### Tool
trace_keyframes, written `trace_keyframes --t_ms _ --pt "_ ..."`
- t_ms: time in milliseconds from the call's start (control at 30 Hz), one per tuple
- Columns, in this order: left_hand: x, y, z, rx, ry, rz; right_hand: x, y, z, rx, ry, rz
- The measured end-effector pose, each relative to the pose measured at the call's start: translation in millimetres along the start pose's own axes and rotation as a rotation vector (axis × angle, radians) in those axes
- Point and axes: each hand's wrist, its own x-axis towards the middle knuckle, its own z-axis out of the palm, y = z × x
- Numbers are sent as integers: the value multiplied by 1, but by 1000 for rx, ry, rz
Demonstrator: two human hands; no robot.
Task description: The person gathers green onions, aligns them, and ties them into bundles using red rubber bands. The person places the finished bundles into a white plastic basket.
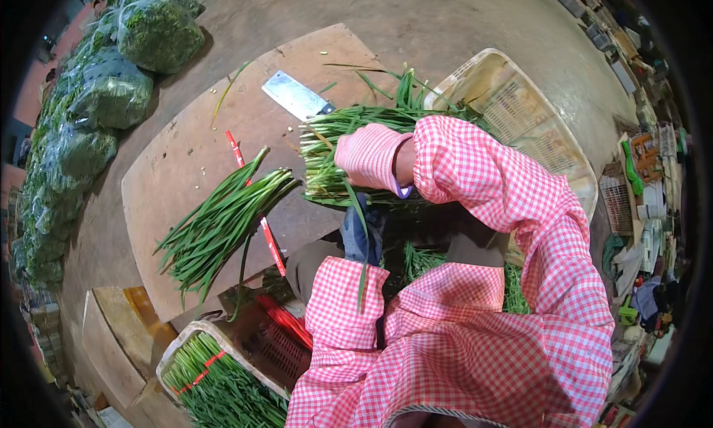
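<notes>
My right hand (372, 154), in a pink-striped knit glove, rests on a thick pile of garlic chives (320, 174) at the board's near right edge. Its fingers are hidden beneath it. Just below, my left hand (361, 230) wears a dark blue-grey glove and is near the cut ends of the pile. One long chive leaf (362, 233) hangs from under the right glove across the left glove and sleeve. A smaller bunch of chives (234, 222) lies to the left, across a red printed tape strip (272, 244). Behind the pile is a cleaver (295, 95), its handle partly covered.
The wooden board (184, 166) bears scattered trimmings. A pale plastic crate (535, 116) leans at the right. At lower left, another crate (259, 366) holds chives tied with red tape, beside red strips (287, 321). Bagged greens (159, 32) line the floor at left.
</notes>
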Motion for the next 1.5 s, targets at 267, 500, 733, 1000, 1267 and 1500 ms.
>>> trace_keyframes --t_ms 267,500,733,1000,1267,1500 --pt "-16 4 14 14 -32 73 -57 17 -22 271 432 108" --pt "-15 6 14 -166 -81 79 -121 54 -83 465 900 333" --pt "-20 13 18 -170 -93 150 -88 33 -75 -29 493 147" --pt "10 0 -5 -296 -321 254 12 -33 17 73 -45 134" --pt "53 -3 -22 -209 -294 219 -10 -35 42 79 20 4" --pt "25 17 4 1 -315 290 -34 -33 17 161 -108 -23"
